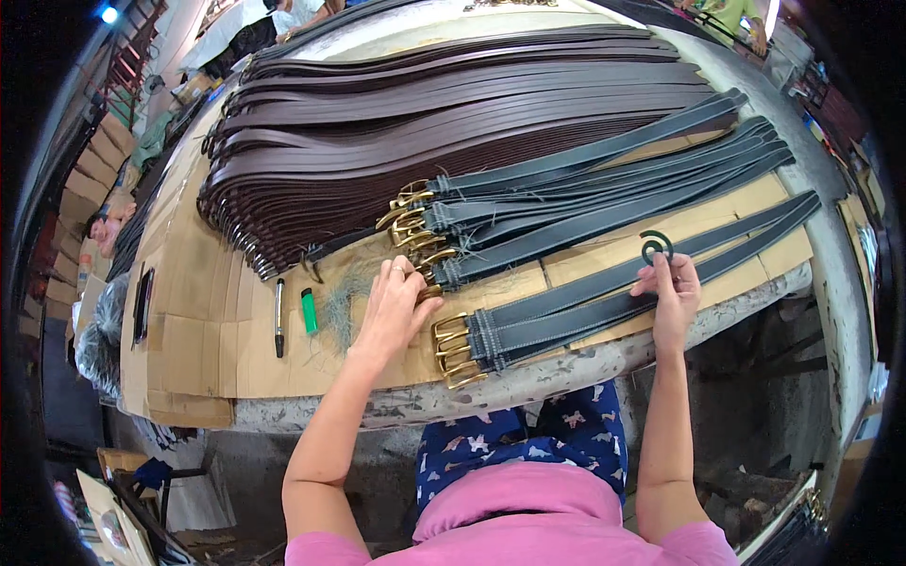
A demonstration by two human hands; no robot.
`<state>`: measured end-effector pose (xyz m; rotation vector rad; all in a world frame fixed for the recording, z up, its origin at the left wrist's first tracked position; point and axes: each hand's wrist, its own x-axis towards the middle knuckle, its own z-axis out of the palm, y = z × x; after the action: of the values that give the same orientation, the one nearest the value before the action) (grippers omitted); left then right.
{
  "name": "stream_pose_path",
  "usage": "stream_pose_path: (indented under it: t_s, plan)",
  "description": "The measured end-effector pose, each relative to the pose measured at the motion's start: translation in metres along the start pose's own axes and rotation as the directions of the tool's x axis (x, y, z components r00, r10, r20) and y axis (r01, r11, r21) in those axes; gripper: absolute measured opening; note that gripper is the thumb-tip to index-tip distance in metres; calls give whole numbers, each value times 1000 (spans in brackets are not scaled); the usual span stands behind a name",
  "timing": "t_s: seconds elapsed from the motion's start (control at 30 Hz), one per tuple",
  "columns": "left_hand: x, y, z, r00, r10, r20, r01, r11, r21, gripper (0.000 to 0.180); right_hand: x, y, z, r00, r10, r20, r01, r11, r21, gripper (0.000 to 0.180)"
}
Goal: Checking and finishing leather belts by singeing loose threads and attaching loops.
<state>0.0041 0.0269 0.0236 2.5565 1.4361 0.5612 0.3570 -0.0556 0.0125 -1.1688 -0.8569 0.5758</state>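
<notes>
My right hand (672, 288) pinches a dark green spiral, a mosquito coil (655, 247), above the near black belts. My left hand (389, 307) is closed at the buckle end of a black belt (528, 261) in the middle group, its thumb and fingers at the brass buckle (430, 291). Part of that buckle is hidden by the fingers. Nearer to me lies a small group of black belts (566, 321), their brass buckles (453, 351) side by side. Loose thread ends stick out near the buckle ends.
A large stack of dark brown belts (453, 104) covers the far side. Left of my left hand are grey thread scraps (347, 300), a green lighter (310, 311) and a marker pen (279, 319). Cardboard (189, 330) covers the table. Other people are at the far edges.
</notes>
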Motion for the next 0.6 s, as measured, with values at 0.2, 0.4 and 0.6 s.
stream_pose_path:
  t_s: [0.2, 0.4, 0.6]
  plan:
    - [11, -3, -4, 992, 22, 126, -6, 991, -131, 36, 3, 4, 0, 997, 68, 28, -68, 998, -4, 12]
    - [39, -9, -43, 994, 62, 89, -40, 972, -231, 14, 2, 5, -3, 998, 52, -24, -52, 998, 28, 13]
    - [46, -16, -56, 953, -55, 299, 139, 953, -268, 16, 4, 8, -4, 998, 58, -8, -58, 996, 71, 13]
